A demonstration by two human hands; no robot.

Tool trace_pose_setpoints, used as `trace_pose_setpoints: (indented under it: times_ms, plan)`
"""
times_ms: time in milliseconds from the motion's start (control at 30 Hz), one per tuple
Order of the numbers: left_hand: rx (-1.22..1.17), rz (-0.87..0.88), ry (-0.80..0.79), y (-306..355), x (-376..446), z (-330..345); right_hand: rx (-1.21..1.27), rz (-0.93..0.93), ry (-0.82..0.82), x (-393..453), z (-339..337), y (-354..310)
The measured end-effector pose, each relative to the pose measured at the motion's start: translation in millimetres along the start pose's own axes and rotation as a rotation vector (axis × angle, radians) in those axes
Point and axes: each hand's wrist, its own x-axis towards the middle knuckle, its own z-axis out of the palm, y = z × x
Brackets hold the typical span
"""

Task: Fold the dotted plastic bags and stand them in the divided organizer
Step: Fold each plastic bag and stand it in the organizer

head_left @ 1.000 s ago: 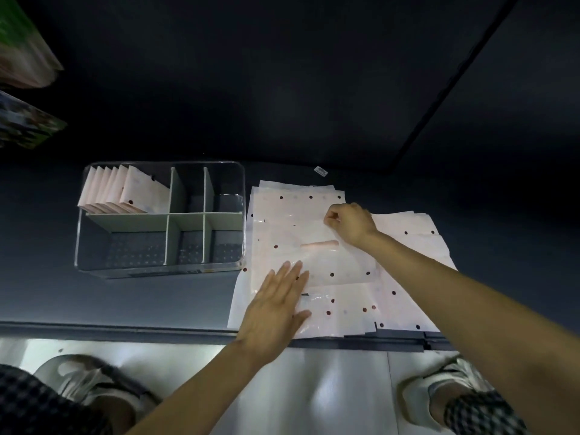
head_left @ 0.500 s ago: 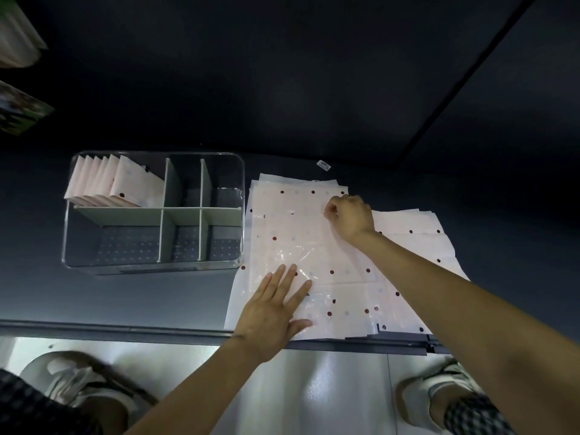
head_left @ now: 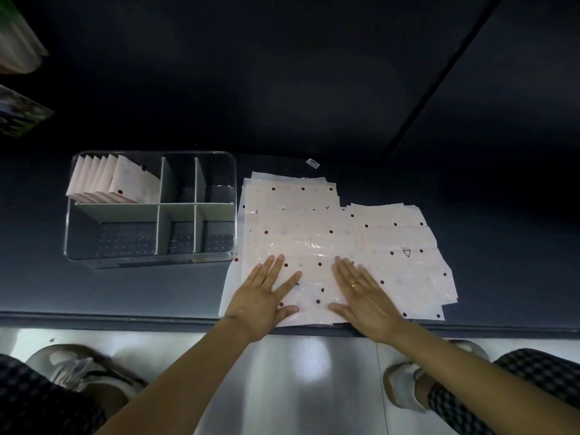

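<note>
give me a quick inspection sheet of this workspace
surface: dark table, front edge near the person
job's things: flat dotted bags piled right of the clear organizer; folded bags stand in its far-left compartment, the other compartments hold no bags
clutter: small label behind the pile
hands: left hand and right hand lie flat, fingers straight, on the top bag's near end; ring on the right
cables: nothing seen
surroundings: dark wall behind, pale floor, shoes and checked trousers below

Dark table [head_left: 131, 290]; organizer [head_left: 150, 259]; bags [head_left: 408, 240]; label [head_left: 312, 163]
</note>
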Motion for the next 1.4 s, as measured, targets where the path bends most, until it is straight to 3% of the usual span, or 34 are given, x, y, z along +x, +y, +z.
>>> trace_pose_setpoints:
  times_ms: [133, 267, 333, 533, 733, 900, 1033, 1133, 1267, 1400]
  plan:
    - [-0.021, -0.008, 0.009, -2.1, 0.7, 0.8, -0.029, 0.078, 0.004, -13.4, -10.0, 18.9]
    - [-0.083, -0.047, 0.036, -2.7, 1.8, 0.1, 0.075, 0.049, 0.336, 2.0, -32.9, 5.6]
    - [-0.11, -0.069, 0.053, -2.9, 2.4, -1.6, 0.108, 0.008, 0.393, 14.1, -38.7, -1.9]
    - [-0.172, -0.091, 0.076, -2.3, 1.6, -8.7, -0.069, -0.174, 0.417, 31.7, -42.3, -5.0]
    - [-0.153, -0.122, 0.06, 2.1, 3.5, -15.5, -0.229, -0.243, 0.444, 32.0, -42.0, -1.4]
    - [-0.212, -0.1, 0.037, -3.1, -2.4, -27.4, -0.065, -0.138, 0.426, 25.3, -48.2, -2.3]
    - [-0.427, -0.11, 0.155, -9.1, -16.6, -34.8, 0.149, -0.143, 0.446, 9.2, -55.2, -1.5]
    - [-0.541, -0.204, 0.22, -13.4, -31.9, -36.0, 0.22, -0.186, 0.303, -3.7, -54.7, -1.1]
    - [-0.638, -0.278, 0.178, -11.2, -43.1, -30.6, 0.435, -0.122, 0.064, -15.7, -51.2, -4.3]
    - [-0.873, -0.414, 0.164, -9.2, -45.1, -26.2, 0.669, -0.017, 0.057, -8.3, -52.6, -9.6]
